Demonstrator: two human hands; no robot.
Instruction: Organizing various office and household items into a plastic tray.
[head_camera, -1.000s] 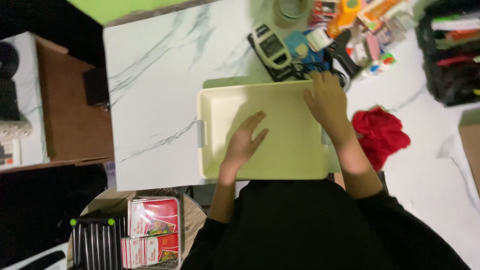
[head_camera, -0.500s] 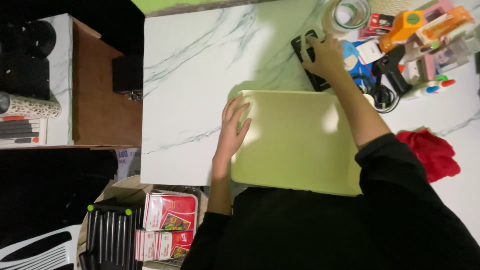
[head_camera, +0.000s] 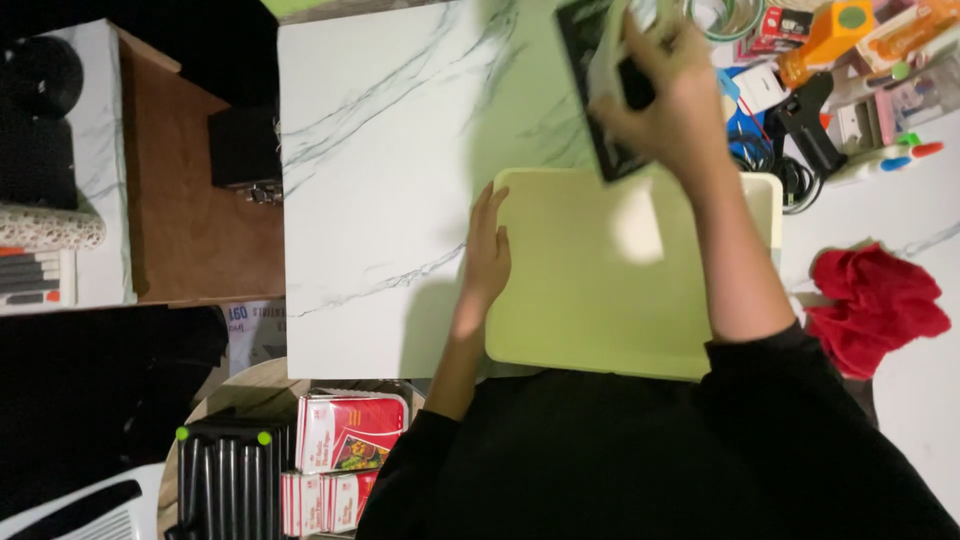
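both hands work over a pale green tray (head_camera: 600, 330) that lies flat on the white marbled table (head_camera: 380, 150), its near edge at the person's body. right hand (head_camera: 665, 100) is raised over the tray's far edge, fingers closed around a dark flat device (head_camera: 590, 60) with a pale part on it; the device is blurred, so its kind is unclear, and it tilts above the table, partly over the tray rim. left hand (head_camera: 487, 250) lies flat on the tray's left edge, fingers straight and together, holding nothing, palm down against the rim.

just right of the tray sits a clutter: a black tool (head_camera: 805, 120), tangled cables (head_camera: 795, 180), an orange bottle (head_camera: 830, 35), a tape roll (head_camera: 730, 15) and coloured markers (head_camera: 905, 150). a red cloth (head_camera: 875, 305) lies further right, apart from the tray. left of the table stands a brown wooden surface (head_camera: 190, 230) with a black box (head_camera: 243, 145). red packs (head_camera: 345, 440) and a black rack (head_camera: 225, 485) sit low at the left.
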